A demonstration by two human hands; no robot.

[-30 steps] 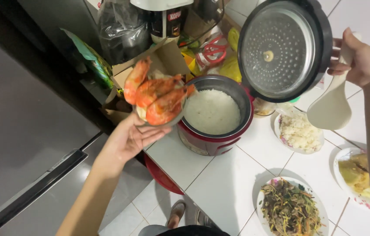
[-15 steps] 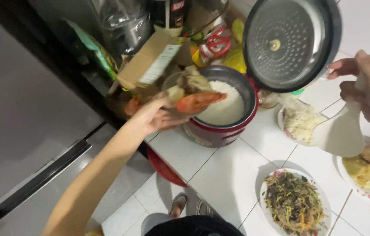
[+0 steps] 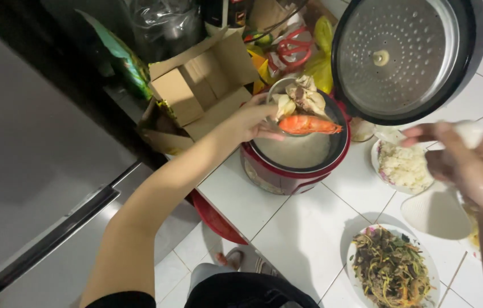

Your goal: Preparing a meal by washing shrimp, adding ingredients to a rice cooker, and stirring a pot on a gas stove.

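Prawn (image 3: 310, 124), orange and lying with its long axis left to right, is held with pale shell scraps in a small bowl (image 3: 280, 91) gripped by the left hand (image 3: 256, 121) directly over the open red rice cooker (image 3: 296, 159). A white rice paddle (image 3: 438, 211) is clasped by the right hand (image 3: 470, 165), well apart. Plates of rice (image 3: 404, 166) and vegetables (image 3: 390, 268) are carried on the white tiled surface (image 3: 304, 239).

1. The left hand (image 3: 253, 121) holds a small bowl (image 3: 287, 94) of orange prawns (image 3: 309, 125) over the open red rice cooker (image 3: 296, 162).
2. The right hand (image 3: 470, 168) grips a white rice paddle (image 3: 437, 212) near the counter's right edge.
3. A plate of rice (image 3: 404, 166) sits just beside the cooker; a plate of stir-fried vegetables (image 3: 390, 268) lies at the near edge.
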